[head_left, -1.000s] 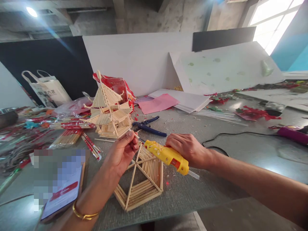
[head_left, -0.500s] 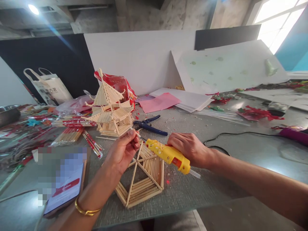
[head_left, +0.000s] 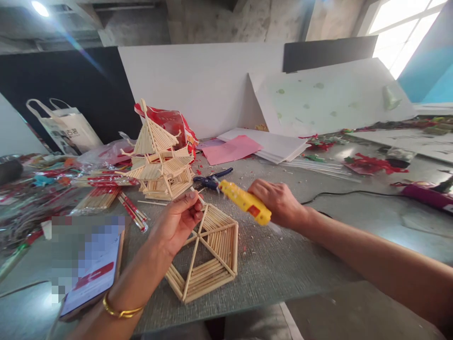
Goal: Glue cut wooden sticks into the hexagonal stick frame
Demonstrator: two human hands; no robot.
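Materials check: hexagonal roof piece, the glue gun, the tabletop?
Hexagonal roof piece: pale, unfinished wooden or bamboo sticks, by the matte straw colour and round rods; the stick in the left hand looks the same. Glue gun in the right hand: glossy yellow plastic. Tabletop: grey, finely textured sheet, possibly laminate or fabric.

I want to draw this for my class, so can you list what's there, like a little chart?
Left hand: pinches a thin wooden stick above the flat six-sided stick roof
Right hand: grips a yellow plastic glue gun, nozzle pointing left
Behind: tiered wooden-stick tower, blue-handled pliers
Surface: grey table
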